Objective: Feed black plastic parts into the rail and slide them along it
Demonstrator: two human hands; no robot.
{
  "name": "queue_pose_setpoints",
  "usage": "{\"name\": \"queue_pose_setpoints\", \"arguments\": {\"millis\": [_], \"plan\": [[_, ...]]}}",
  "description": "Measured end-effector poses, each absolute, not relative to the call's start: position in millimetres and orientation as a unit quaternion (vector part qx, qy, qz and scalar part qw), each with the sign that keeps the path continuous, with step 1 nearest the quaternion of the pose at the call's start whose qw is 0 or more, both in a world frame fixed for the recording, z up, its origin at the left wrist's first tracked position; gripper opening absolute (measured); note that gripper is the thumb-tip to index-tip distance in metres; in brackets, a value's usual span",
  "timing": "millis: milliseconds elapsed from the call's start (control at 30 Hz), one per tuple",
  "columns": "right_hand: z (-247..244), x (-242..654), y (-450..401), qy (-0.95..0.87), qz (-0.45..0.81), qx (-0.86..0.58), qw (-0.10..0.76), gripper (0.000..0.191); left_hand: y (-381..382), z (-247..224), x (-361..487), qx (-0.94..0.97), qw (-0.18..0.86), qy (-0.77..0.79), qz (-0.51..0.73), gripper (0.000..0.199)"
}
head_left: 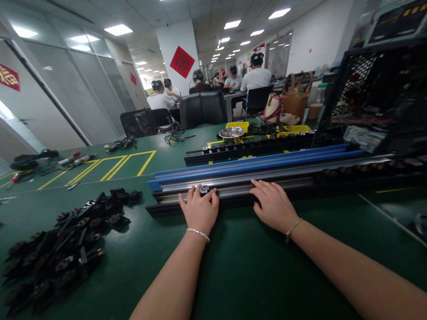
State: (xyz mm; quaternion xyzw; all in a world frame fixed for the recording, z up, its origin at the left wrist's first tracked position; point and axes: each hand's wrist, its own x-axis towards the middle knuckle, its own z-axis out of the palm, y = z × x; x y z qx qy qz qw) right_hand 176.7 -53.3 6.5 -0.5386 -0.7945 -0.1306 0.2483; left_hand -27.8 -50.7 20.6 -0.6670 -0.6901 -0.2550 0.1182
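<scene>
A long black rail (235,199) with a metallic inner channel lies across the green table in front of me. My left hand (200,211) is at its left part, thumb and fingers closed around a small black part (204,189) with a metallic top that sits in the channel. Farther right, my right hand (273,203) rests on the same rail, its fingers stretched out and nothing in them. More dark parts (375,168) sit in a row along the rail's right end. Directly behind it lies a blue rail (247,168).
A heap of black parts (59,252) covers the table's left side. Behind the rails stand another filled rail (252,148), a metal bowl (232,132) and a yellow tray (238,126). An open black equipment case (399,89) rises at right. Several people sit farther back.
</scene>
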Motion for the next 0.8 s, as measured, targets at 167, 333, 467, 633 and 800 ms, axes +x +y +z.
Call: {"name": "queue_pose_setpoints", "arguments": {"millis": [167,333,467,633,800], "plan": [[4.6,176.9,-52.3,-0.794,-0.138,-0.536,0.25,0.029,-48.3,16.7,-30.8,-0.662,0.131,-0.686,-0.27,0.033],[3.6,176.6,-52.2,-0.792,-0.14,-0.538,0.253,0.029,-47.4,15.0,-31.7,-0.659,0.133,-0.686,-0.279,0.032],[4.7,176.4,-52.8,-0.792,-0.137,-0.542,0.247,0.03,-47.0,15.2,-32.0,-0.658,0.131,-0.686,-0.281,0.032],[5.6,175.8,-53.1,-0.791,-0.137,-0.54,0.251,0.03,-46.1,15.1,-33.5,-0.652,0.129,-0.693,-0.28,0.032],[6.1,175.4,-53.1,-0.792,-0.133,-0.539,0.253,0.029,-45.3,14.1,-34.8,-0.647,0.128,-0.694,-0.289,0.031]]}}
